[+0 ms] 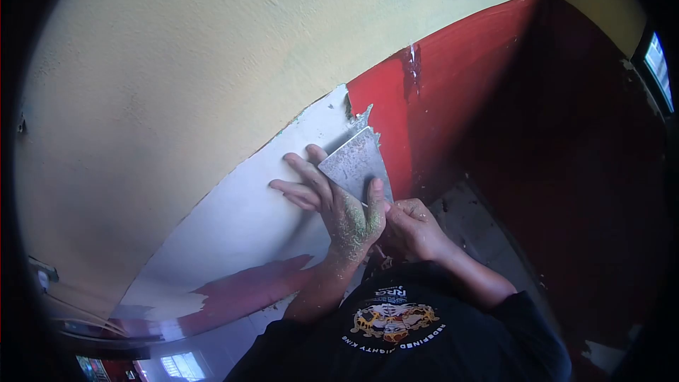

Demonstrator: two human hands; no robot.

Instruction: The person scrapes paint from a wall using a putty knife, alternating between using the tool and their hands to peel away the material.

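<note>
A wide metal scraper blade (351, 160) lies flat against the wall, its edge at the border where red paint (396, 92) meets a bare white scraped patch (276, 198). My left hand (339, 201), speckled with paint dust, presses fingers and thumb on the blade. My right hand (410, 226) sits just below it, closed around the scraper's handle, which is mostly hidden.
The upper wall (212, 49) is pale yellow; the lower band is red, running into a dark corner (566, 155) at the right. A leftover red patch (247, 290) remains below the scraped area. My black printed shirt (396, 325) fills the bottom.
</note>
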